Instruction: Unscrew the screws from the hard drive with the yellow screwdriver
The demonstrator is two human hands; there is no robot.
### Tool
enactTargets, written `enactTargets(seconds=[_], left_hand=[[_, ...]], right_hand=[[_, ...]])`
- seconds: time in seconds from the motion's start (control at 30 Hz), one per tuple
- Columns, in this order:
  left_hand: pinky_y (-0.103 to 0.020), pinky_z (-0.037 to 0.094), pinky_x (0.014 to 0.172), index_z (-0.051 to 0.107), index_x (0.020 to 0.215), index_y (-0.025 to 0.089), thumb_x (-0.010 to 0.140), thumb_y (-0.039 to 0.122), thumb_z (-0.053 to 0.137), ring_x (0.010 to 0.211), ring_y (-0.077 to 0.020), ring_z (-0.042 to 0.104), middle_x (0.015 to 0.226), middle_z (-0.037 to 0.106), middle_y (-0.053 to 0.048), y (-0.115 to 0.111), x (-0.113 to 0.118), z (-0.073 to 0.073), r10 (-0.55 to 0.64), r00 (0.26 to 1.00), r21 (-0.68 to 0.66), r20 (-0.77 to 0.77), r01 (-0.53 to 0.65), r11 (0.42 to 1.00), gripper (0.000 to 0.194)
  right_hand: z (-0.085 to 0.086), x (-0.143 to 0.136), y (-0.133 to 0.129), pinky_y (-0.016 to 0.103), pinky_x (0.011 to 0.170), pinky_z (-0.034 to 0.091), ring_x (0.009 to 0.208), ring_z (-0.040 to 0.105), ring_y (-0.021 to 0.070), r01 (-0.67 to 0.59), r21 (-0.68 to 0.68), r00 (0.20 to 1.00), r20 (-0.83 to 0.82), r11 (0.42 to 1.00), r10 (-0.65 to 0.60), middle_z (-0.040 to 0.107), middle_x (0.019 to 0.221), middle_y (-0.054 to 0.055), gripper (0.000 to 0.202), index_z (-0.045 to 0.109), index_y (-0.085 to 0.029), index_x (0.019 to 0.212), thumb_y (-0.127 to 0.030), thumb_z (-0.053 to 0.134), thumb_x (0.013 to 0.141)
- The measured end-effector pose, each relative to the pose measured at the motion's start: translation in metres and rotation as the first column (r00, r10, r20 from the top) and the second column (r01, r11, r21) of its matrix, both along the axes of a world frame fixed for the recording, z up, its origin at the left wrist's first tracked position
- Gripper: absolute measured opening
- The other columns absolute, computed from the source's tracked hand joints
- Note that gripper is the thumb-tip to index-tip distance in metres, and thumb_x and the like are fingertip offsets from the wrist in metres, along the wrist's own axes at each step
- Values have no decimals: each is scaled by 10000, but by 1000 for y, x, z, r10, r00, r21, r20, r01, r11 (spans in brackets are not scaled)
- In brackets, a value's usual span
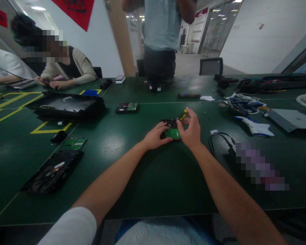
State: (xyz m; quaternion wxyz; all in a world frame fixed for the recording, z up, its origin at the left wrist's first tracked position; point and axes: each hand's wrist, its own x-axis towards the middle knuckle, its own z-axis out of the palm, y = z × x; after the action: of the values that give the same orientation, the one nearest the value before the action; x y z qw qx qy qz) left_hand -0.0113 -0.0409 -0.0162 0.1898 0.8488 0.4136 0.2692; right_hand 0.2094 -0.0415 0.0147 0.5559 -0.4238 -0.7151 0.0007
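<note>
A hard drive lies on the table in front of me, its green circuit board facing up and its far part black. My left hand grips the drive's left side between thumb and fingers. In my right hand is a screwdriver with a yellow and black handle, tilted, its lower end pointing down at the drive. My right fingers hide part of the screwdriver and the drive's right edge. Whether the tip sits in a screw is too small to tell.
Another hard drive lies further back. Black casings and a loose green circuit board are at the left. Cables, a glove and a metal box lie right. One person stands opposite; others sit at the left.
</note>
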Motion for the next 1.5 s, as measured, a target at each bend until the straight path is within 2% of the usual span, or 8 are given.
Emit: enactTargets(seconds=[0.2,0.37,0.53,0.63,0.8,0.97,1.27,1.5], left_hand=[[-529,366,1273,580,1455,234,885,616,715,1595,-326,315,1646,451,-131,0,1,0,10,1000,-2,-14,-10,1000,699],[-545,372,1265,570,1467,257,907,644,669,1604,-323,296,1668,426,-104,-2,1,3,21,999,-26,-43,-22,999,688],[-552,367,1264,547,1496,266,922,675,627,1614,-320,270,1686,404,-90,-4,0,8,24,997,-52,-68,-27,998,710],[-545,366,1266,544,1498,269,926,677,616,1615,-314,269,1690,398,-81,-4,1,9,27,997,-56,-72,-31,998,706],[-551,363,1268,547,1497,270,929,685,605,1613,-314,272,1693,394,-79,-5,2,10,30,996,-58,-83,-35,998,706],[-529,354,1278,549,1499,250,934,683,595,1615,-301,269,1688,401,-91,-6,2,9,31,996,-30,-89,-34,999,714],[-513,344,1286,568,1485,249,928,715,575,1617,-299,266,1689,404,-77,-6,3,9,45,995,-39,-92,-48,998,726],[-468,280,1317,454,1595,267,1082,609,247,1618,-212,266,1669,447,-23,-3,4,9,58,998,-101,5,-57,993,651]], right_hand=[[3,1,-2,455,821,660,928,714,233,18,29,999,-52,999,-16,545,1434,147,642,349,-294,1562,-363,618,983],[10,19,2,459,843,626,1057,681,270,179,53,973,-156,982,-169,525,1445,148,670,344,-279,1546,-321,614,935],[1,51,17,461,933,567,1024,668,249,369,-255,885,-197,894,-421,635,1266,115,513,498,-231,1399,-311,579,899],[-11,65,25,427,883,563,920,678,241,367,-461,858,-168,808,-485,686,1112,91,432,575,-219,1275,-431,621,901],[-24,71,29,395,831,559,847,690,236,355,-600,911,50,717,-409,717,1024,94,321,634,-187,1183,-369,614,919],[-23,61,27,395,983,501,1048,672,254,366,-523,923,308,770,-230,713,1112,118,248,715,-190,1075,-139,555,892],[-21,51,23,392,889,497,1023,652,273,430,-493,863,471,756,-183,690,1050,122,163,723,-196,1002,-303,605,966],[-17,48,24,380,819,485,951,650,257,457,-505,847,498,732,-185,673,1020,113,156,717,-192,979,-298,603,969]])
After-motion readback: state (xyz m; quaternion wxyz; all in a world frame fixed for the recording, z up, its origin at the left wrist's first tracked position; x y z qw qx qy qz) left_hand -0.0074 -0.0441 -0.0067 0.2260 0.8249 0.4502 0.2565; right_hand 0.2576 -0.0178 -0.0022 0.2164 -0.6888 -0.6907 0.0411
